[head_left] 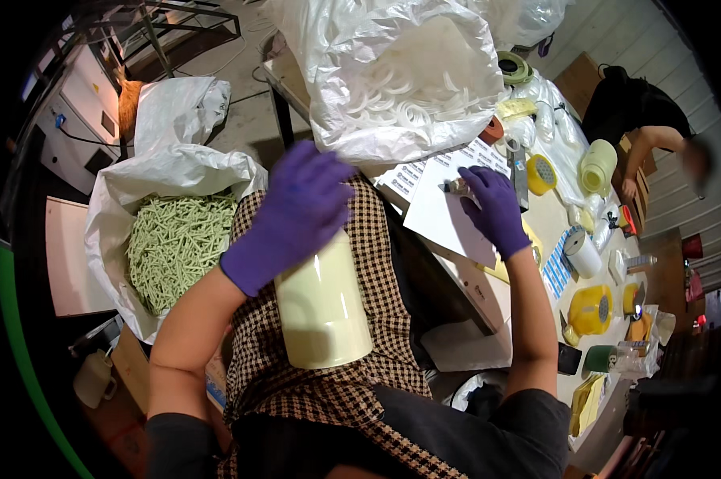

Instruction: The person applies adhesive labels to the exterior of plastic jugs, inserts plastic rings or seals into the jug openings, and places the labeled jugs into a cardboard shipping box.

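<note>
A glossy cream-coloured cylinder point(322, 307) lies across my lap on a brown-and-black checked apron point(380, 279). My left hand point(301, 203), in a purple glove, is over its far end; motion smears the fingers, so their grip is unclear. To the right, my purple-gloved right hand point(492, 203) is over white sheets point(448, 215) at the table's near edge. Its fingers are curled around a small greyish item point(458, 188), too small to name. Rows of printed labels point(488, 157) show on the sheets beyond that hand.
A white sack point(105, 231) of pale green pieces point(177, 247) stands at left. Ahead, another white sack point(336, 104) holds translucent curved strips point(420, 96). Yellow tape rolls point(590, 310) and a white roll point(582, 254) crowd the table. A person point(636, 112) bends over boxes at far right.
</note>
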The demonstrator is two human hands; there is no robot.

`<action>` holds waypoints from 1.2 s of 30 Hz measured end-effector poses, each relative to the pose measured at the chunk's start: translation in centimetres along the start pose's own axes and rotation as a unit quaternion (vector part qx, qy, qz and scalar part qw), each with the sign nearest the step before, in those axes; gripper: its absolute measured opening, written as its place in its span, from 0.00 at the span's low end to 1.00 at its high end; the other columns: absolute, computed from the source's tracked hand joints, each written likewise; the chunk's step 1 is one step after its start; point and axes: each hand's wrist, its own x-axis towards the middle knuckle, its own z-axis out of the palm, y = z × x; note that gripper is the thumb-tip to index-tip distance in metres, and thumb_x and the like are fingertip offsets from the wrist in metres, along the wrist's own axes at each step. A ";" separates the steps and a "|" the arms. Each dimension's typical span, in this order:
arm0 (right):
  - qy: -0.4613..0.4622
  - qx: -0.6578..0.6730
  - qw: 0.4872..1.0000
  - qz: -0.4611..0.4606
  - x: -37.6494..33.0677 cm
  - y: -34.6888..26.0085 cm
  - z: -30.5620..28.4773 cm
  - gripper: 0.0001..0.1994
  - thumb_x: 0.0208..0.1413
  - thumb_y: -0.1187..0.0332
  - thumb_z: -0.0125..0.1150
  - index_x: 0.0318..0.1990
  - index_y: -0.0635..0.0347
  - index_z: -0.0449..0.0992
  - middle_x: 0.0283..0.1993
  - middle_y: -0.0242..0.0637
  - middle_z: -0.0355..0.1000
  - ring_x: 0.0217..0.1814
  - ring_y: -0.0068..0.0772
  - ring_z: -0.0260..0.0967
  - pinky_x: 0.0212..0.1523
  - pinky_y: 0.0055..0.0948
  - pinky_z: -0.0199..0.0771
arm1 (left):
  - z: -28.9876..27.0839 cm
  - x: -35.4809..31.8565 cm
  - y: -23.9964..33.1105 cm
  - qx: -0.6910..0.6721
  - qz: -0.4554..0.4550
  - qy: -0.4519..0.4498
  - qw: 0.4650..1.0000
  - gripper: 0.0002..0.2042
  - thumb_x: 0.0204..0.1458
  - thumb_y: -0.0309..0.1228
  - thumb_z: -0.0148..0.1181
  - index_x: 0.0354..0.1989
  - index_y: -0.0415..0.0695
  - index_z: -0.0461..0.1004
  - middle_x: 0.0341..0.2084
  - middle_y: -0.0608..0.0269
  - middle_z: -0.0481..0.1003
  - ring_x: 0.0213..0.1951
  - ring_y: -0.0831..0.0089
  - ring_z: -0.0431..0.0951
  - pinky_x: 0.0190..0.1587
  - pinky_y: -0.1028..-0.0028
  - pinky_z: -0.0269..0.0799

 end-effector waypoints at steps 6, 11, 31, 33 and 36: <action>-0.065 -0.049 0.997 0.017 1.0 2.3 2.4 0.17 0.53 0.68 0.64 0.52 0.48 0.78 0.41 0.37 0.73 0.40 0.43 0.75 0.38 0.43 0.74 | 6.3 7.9 5.0 -0.013 0.100 -0.219 0.971 0.40 0.51 0.55 0.65 0.67 0.41 0.66 0.67 0.52 0.67 0.69 0.57 0.64 0.73 0.54 0.52; 0.081 0.033 0.992 0.092 0.0 -0.2 3.0 0.19 0.53 0.68 0.65 0.54 0.50 0.78 0.42 0.40 0.71 0.35 0.44 0.75 0.35 0.39 0.76 | 10.8 7.8 4.6 0.013 0.094 -0.298 0.950 0.48 0.47 0.57 0.67 0.72 0.39 0.59 0.71 0.52 0.61 0.72 0.57 0.60 0.73 0.53 0.49; 0.076 0.250 0.915 0.306 2.2 3.3 5.5 0.18 0.63 0.67 0.54 0.58 0.60 0.79 0.40 0.46 0.78 0.34 0.32 0.70 0.37 0.33 0.72 | 8.1 8.7 3.2 -0.050 0.063 -0.296 0.952 0.38 0.47 0.51 0.68 0.63 0.40 0.69 0.64 0.52 0.70 0.62 0.56 0.70 0.67 0.58 0.60; 0.194 0.469 0.708 0.492 2.1 2.5 2.7 0.20 0.69 0.64 0.55 0.62 0.64 0.75 0.48 0.30 0.76 0.39 0.23 0.67 0.41 0.24 0.72 | 5.4 8.2 1.8 -0.014 -0.017 -0.177 0.984 0.31 0.52 0.49 0.65 0.61 0.43 0.71 0.61 0.57 0.72 0.60 0.57 0.72 0.64 0.59 0.64; 0.193 0.239 0.916 0.258 0.7 -5.4 -0.1 0.17 0.69 0.69 0.52 0.61 0.64 0.77 0.40 0.33 0.71 0.42 0.25 0.66 0.52 0.28 0.69 | 0.7 4.0 -2.3 -0.123 -0.188 0.045 0.973 0.20 0.58 0.46 0.62 0.49 0.42 0.79 0.41 0.56 0.81 0.41 0.61 0.82 0.48 0.61 0.76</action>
